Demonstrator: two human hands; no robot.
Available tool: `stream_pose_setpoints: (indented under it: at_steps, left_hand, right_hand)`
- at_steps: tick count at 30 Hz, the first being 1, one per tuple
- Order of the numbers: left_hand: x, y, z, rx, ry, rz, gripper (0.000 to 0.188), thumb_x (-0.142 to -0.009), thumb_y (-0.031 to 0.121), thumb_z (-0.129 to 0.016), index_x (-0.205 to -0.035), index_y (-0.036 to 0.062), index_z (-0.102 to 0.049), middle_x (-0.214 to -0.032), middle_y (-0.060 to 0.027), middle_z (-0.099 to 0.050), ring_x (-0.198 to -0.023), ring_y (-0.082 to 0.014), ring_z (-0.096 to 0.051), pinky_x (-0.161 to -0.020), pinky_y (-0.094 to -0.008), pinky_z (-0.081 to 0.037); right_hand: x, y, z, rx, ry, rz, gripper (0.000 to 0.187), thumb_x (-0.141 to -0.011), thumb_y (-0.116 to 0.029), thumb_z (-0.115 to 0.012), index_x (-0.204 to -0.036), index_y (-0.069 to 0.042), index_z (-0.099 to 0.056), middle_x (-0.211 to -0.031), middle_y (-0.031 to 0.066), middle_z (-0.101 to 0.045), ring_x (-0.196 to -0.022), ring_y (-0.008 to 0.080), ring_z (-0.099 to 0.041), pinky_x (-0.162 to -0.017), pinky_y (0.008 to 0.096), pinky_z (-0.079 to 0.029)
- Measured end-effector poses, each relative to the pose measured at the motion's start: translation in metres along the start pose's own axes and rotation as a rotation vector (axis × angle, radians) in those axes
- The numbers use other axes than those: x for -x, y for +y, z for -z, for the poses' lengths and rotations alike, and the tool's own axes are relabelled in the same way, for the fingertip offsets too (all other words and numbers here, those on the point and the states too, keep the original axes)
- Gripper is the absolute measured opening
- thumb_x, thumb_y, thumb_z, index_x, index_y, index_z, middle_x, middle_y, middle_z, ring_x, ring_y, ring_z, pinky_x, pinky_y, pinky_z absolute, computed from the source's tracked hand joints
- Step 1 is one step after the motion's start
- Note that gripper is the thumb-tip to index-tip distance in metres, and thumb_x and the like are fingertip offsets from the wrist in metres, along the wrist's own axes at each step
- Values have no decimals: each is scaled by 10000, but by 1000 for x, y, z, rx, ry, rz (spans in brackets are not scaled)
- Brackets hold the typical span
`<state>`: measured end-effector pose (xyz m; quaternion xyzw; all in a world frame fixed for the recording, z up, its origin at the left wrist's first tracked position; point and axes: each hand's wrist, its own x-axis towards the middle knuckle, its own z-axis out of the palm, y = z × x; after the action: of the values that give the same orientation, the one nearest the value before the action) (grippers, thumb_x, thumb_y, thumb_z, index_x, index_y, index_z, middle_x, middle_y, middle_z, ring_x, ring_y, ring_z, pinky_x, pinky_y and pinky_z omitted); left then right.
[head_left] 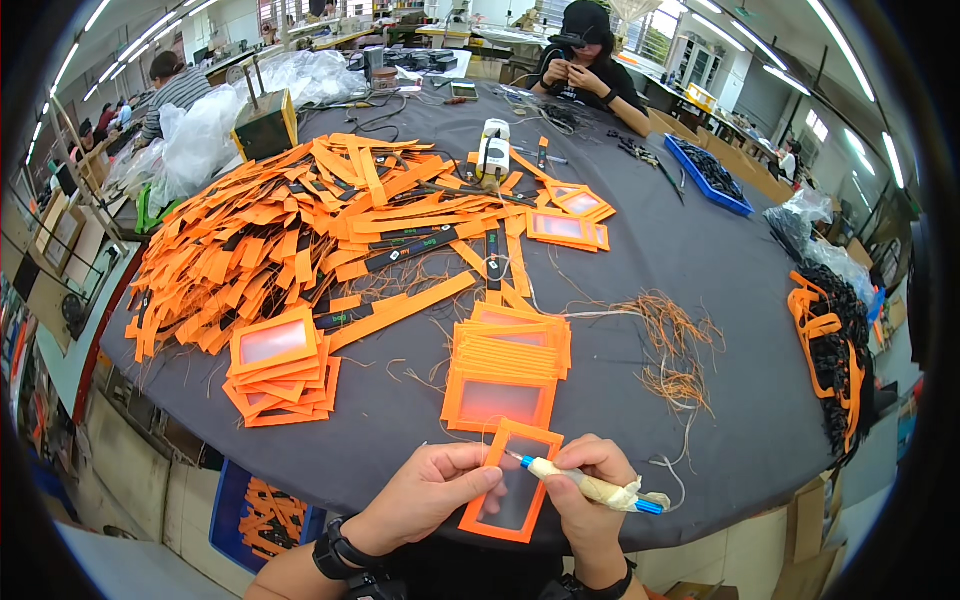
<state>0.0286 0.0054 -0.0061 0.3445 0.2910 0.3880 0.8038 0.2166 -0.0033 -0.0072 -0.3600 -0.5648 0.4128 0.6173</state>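
Note:
Between the thumb and fingers of my left hand [425,492] is an orange-bordered clear window pouch [552,440], tilted just above the table's near edge. My right hand [592,505] grips a blue pen-shaped soldering iron [648,507] wrapped in pale tape. Its thin metal tip meets the upper part of the pouch, near the border. A white cord [683,480] trails from its back end. Just beyond my hands lies a stack of similar orange window pouches [505,402]. Loose orange thread hangs around the stack.
A big heap of orange straps [250,245] covers the left; more pouches [278,345] lie before it. Thread clippings [675,340] lie right of centre. A white device [494,150], a blue tray [708,175] and black-and-orange straps [830,350] stand farther off. A co-worker [590,65] sits across.

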Motion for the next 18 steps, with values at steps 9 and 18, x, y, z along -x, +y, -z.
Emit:
stream_pose_setpoints:
  at_steps: [9, 18]
  left_hand:
    - [0, 0, 1, -4, -16, 2, 261, -942, 98, -540, -1162, -32, -594, -846, -29, -603, -746, -82, -574, -682, -228, -491]
    - [0, 2, -1, -33, 23, 10, 254, -937, 68, -532, -1158, -36, -600, -846, -51, -616, -752, -98, -589, -693, -237, -504]
  right_hand:
    - [1, 1, 3, 25, -41, 30, 183, -778, 11, -717, -886, -12, -571, -821, 82, -576, -678, 93, -532, -584, 218, -421]
    - [-3, -1, -1, -11, 66, 12, 191, -796, 18, -697, -919, -14, -554, -841, 65, -554, -705, 83, -528, -615, 216, -431]
